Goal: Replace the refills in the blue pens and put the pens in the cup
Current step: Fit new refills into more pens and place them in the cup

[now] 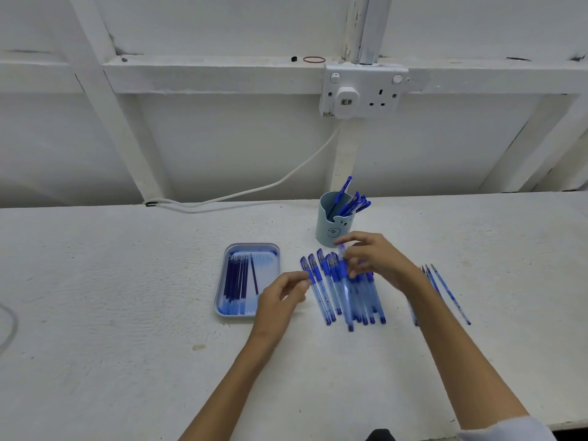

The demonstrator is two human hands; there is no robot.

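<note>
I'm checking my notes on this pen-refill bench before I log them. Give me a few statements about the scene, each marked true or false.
1. The cup already holds several blue pens. True.
2. The tray of refills lies to the right of the row of pens. False: it lies to the left of the row.
3. The right hand grips a pen over the row. True.
4. The cup lies tipped on its side. False: it stands upright behind the row.
5. Both sockets of the wall outlet are free. False: a white plug sits in the left one.
</note>
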